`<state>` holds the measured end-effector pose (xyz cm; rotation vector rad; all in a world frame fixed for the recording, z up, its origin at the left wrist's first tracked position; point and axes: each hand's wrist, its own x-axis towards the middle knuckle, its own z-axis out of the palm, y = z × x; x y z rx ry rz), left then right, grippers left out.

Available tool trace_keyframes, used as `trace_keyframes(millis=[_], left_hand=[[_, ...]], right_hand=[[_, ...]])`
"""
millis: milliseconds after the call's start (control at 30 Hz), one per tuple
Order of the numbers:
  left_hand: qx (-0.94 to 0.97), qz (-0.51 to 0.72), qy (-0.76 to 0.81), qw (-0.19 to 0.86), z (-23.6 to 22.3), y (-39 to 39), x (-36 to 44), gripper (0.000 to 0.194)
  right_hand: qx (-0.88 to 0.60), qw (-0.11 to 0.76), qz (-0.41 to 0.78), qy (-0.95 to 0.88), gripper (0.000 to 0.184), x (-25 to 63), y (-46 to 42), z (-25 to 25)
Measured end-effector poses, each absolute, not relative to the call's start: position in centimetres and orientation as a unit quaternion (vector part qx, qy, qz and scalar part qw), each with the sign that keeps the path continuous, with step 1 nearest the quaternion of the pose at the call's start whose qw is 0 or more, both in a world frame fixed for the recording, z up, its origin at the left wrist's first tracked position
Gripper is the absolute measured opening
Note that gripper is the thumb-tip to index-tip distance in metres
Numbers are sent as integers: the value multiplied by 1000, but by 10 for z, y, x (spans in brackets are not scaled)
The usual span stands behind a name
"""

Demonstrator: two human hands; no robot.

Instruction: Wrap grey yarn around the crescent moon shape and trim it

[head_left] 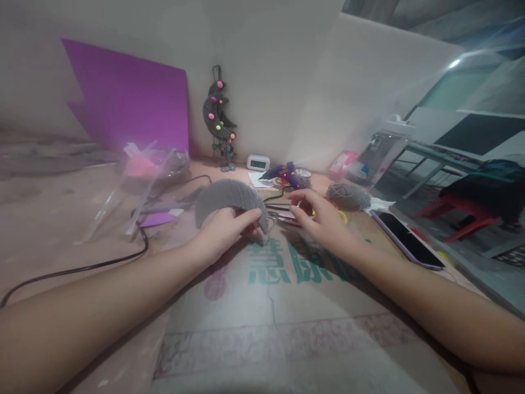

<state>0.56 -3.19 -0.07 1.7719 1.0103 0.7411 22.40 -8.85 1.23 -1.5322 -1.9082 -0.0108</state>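
Grey yarn wraps a crescent (223, 192), and from where I stand I can see it arching over the left hand (221, 231), its curve upward and one pointed end toward the right. That hand is clamped on it: the thumb lies across the front face near the right-hand point, while the other fingers go under and behind the inner edge, mostly out of my sight. The wide rounded part rises beyond the knuckles, and the tip pokes out just past the thumb.

Across a small gap, the right hand (324, 220) hovers with its fingers loosely curled, apart from the crescent; I cannot tell whether the tips meet or pinch a strand. Between the hands, metal tools (283, 214) lie just beyond the fingers, partly hidden by the right hand.

Both hands are above a printed sheet (229, 350) with green characters, spread on the pinkish counter (94, 230). Behind the tools sits a blue glue gun (290, 176), with a small white clock (258, 162) near it. A grey yarn ball (348, 197) lies beyond the right hand, and a phone (408, 241) rests near the right forearm.
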Motion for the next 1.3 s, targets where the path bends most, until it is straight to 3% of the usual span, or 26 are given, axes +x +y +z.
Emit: trace_keyframes(millis=[233,533,700,933,1300], left_hand=[[748,274,442,412,2,-33,4,47],[764,253,449,389,3,-31,4,50],[761,250,456,388,3,-30,4,51],[768,247,446,389,1,-30,4,49],[773,243,450,375,4,-32,4,49]], right_hand=[[-583,180,-77,-789,26,262,-61,-7],[-577,176,-104,-790,25,263,-50,-15],[-541,239,-158,-791,15,261,-57,-11],[-531,173,-118,-821,11,252,-64,-10],[-526,182,-124,-822,16,247,-71,-7]])
